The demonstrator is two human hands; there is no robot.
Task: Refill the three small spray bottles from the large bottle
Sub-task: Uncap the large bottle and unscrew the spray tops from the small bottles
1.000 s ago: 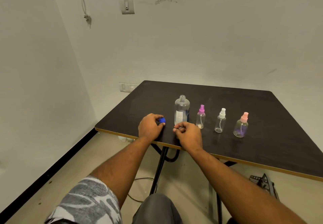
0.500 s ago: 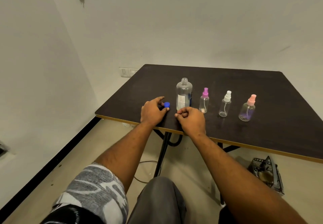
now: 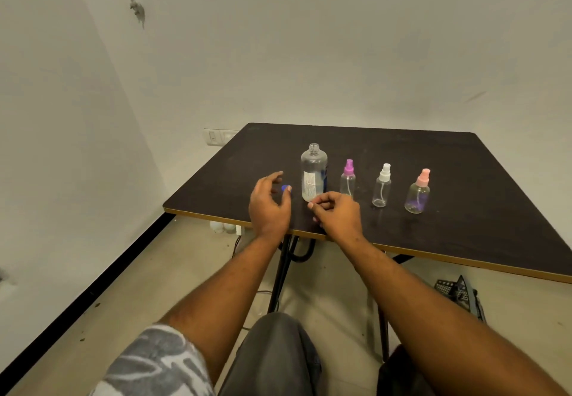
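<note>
The large clear bottle stands uncapped on the dark table, near its front left. To its right stand three small spray bottles in a row: purple-topped, white-topped and pink-topped, all with their spray heads on. The blue cap lies on the table left of the large bottle. My left hand hovers over it with fingers spread, thumb tip beside the cap. My right hand rests by the large bottle's base, fingers loosely curled, holding nothing that I can see.
The table's front edge runs just under my wrists. A black object lies on the floor under the table's right side. Black table legs and cables are below. White walls close in at left and behind.
My left hand has let go of the blue cap and opened its fingers; the cap now lies on the table. My right hand has hardly moved. The camera has shifted.
</note>
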